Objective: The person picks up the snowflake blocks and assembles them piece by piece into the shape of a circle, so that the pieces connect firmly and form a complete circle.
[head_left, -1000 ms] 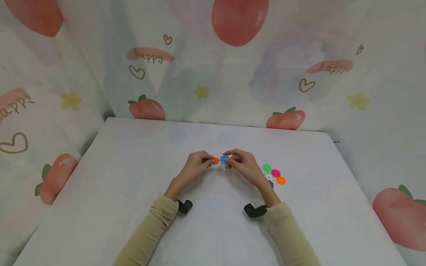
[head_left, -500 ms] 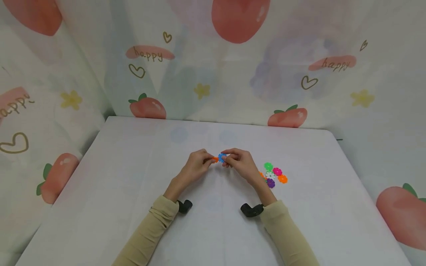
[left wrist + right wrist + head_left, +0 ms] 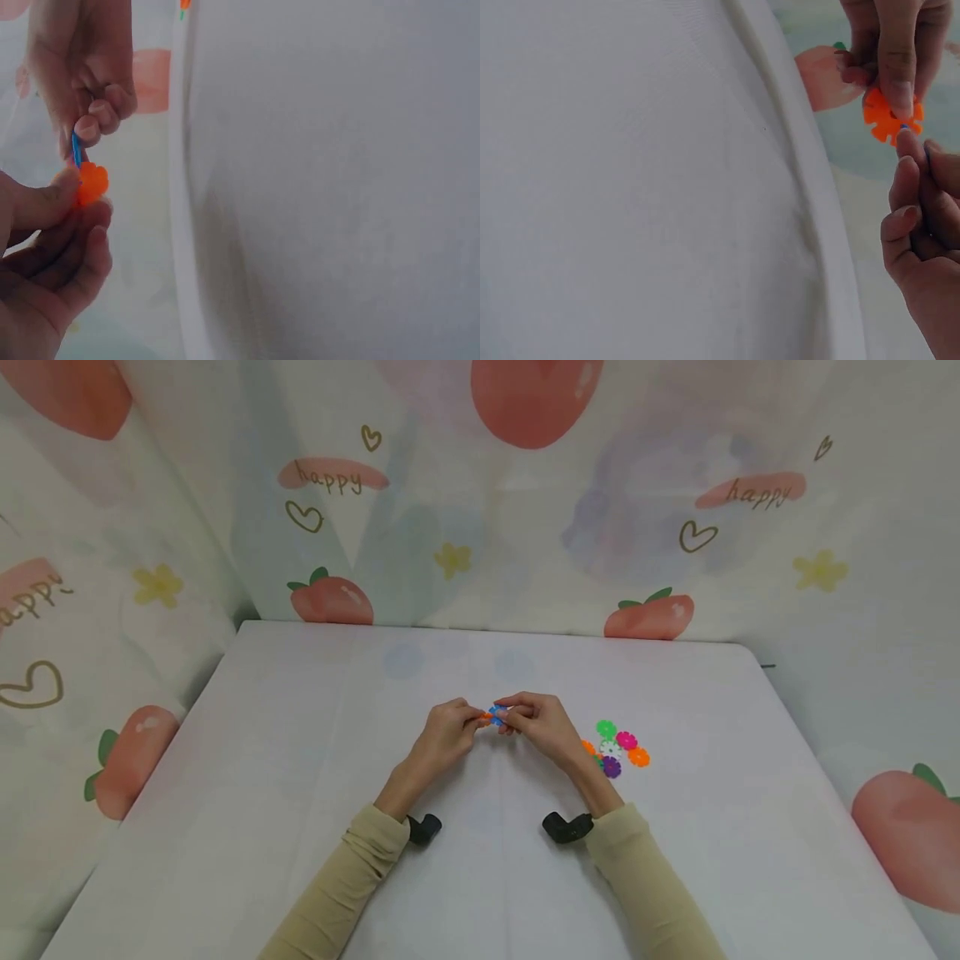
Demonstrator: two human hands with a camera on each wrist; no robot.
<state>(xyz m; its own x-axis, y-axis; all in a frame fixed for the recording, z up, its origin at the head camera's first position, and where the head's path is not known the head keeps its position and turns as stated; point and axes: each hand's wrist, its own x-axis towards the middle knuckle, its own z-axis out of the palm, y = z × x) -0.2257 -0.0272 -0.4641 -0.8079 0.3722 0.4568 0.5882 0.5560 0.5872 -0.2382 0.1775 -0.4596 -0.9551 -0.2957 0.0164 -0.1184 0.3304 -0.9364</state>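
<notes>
My left hand (image 3: 446, 731) pinches an orange notched plastic disc (image 3: 885, 118), a snowflake-shaped building piece, between thumb and fingers. Opposite it, my right hand (image 3: 543, 724) pinches a blue notched disc (image 3: 497, 714) of the same kind. The two discs meet above the table, the blue one edge-on to the orange one in the left wrist view. Fingers cover much of both discs, so how deeply their slots engage cannot be told.
To the right of my right wrist lies a loose group of notched discs: green (image 3: 606, 728), pink (image 3: 627, 741), white (image 3: 611, 750), purple (image 3: 612, 767) and orange (image 3: 639, 757), with others partly behind the forearm. A white cloth (image 3: 420, 877) covers the table, and a printed curtain (image 3: 495, 510) stands behind.
My right hand has moved slightly left, bringing the blue disc from a small gap into contact with the orange disc. The blue disc has turned more edge-on. My left hand has barely moved.
</notes>
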